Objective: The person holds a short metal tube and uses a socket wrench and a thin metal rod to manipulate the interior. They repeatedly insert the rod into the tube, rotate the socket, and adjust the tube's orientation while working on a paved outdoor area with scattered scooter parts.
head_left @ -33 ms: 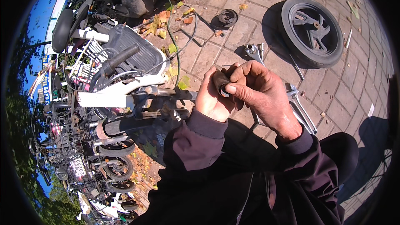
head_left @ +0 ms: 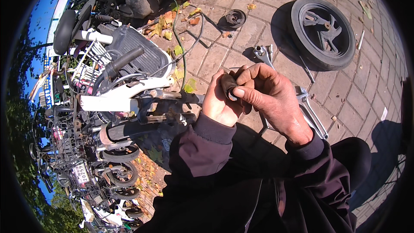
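A short, dark, hollow metal cylinder [head_left: 227, 84] with a worn brown surface is between my two hands, tilted with one end toward me. My left hand [head_left: 221, 107] is closed around its far side, palm up; most of those fingers are hidden behind the cylinder and the other hand. My right hand [head_left: 278, 101] pinches the near end, the thumb lying across its rim. Something pale shows at the opening, too small to make out. Just beyond my hands, silver wrenches [head_left: 263, 55] lie on the paving; more silver tools [head_left: 311, 114] are beside my right wrist.
A black-tyred wheel [head_left: 327, 26] lies flat at the far right, near a thin metal rod [head_left: 307, 70]. A rusty round part [head_left: 235, 18] sits farther back. To the left is a partly dismantled white scooter [head_left: 110, 103] with fork tubes [head_left: 166, 95] toward me. Several parked bikes [head_left: 118, 172] stand beyond.
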A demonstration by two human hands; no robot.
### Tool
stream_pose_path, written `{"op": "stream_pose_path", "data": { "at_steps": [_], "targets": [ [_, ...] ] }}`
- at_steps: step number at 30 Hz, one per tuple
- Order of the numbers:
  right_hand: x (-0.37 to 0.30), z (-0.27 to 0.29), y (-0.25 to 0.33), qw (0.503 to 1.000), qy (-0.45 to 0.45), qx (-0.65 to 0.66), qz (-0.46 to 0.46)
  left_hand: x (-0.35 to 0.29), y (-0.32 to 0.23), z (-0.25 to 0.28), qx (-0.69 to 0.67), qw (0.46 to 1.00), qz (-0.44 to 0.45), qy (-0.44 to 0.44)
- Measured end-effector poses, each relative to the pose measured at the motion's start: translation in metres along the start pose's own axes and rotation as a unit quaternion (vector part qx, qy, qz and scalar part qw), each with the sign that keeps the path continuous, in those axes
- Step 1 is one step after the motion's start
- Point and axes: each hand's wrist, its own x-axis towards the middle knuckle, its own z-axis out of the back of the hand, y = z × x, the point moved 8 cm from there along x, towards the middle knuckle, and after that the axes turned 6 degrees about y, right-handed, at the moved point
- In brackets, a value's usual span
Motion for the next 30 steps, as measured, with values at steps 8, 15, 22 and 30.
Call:
{"op": "stream_pose_path", "data": {
  "at_steps": [8, 15, 22, 30],
  "targets": [
    [-0.002, -0.002, 0.004, 0.995, 0.019, -0.097, -0.026, -0.004, -0.006, 0.012, 0.075, 0.986, -0.065, -0.134],
    [-0.004, -0.005, 0.003, 0.99, 0.028, -0.131, -0.051, -0.005, -0.014, 0.013, 0.021, 0.982, -0.13, -0.135],
    [-0.009, -0.016, 0.018, 0.951, 0.048, -0.304, 0.006, -0.008, -0.027, 0.002, 0.05, 0.975, -0.175, -0.129],
    [-0.018, -0.03, 0.026, 0.87, 0.064, -0.473, 0.124, 0.0, -0.026, -0.012, -0.008, 0.992, -0.122, -0.034]
  ]
}}
